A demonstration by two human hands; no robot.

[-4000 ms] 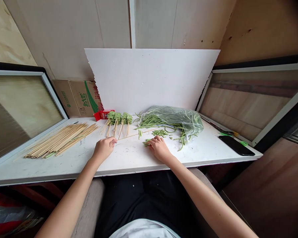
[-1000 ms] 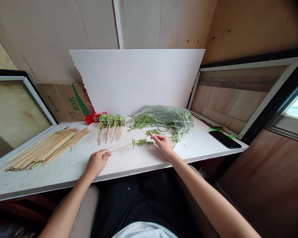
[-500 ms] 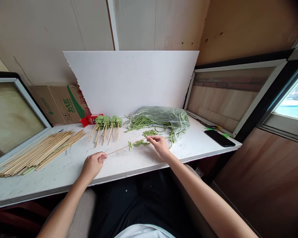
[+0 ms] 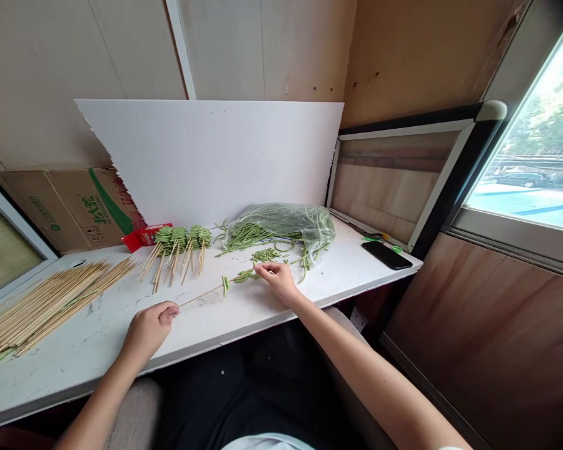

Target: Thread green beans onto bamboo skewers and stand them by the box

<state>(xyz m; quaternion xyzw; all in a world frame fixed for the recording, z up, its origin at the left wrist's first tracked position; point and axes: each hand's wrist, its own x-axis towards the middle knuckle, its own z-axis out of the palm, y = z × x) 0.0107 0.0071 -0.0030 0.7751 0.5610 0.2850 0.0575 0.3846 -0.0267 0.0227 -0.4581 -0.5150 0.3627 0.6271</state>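
My left hand grips the blunt end of a thin bamboo skewer, closed around it and low over the white table. Short green bean pieces hang crosswise on the skewer's far part. My right hand is at the skewer's far end, thumb and fingertips pinched together; what lies between them is too small to make out. Cut bean pieces lie beside its fingertips, and a heap of tiny bean bits is just behind. Farther back, long green beans spill from a clear plastic bag.
Filled bean skewers lie in a row by a red packet. Many bare skewers are spread at left. A black phone rests at the right edge. A white board and a cardboard box stand behind.
The view has turned to the right, so everything sits farther left in the picture. Both hands keep about the same pose, the left one still on the skewer.
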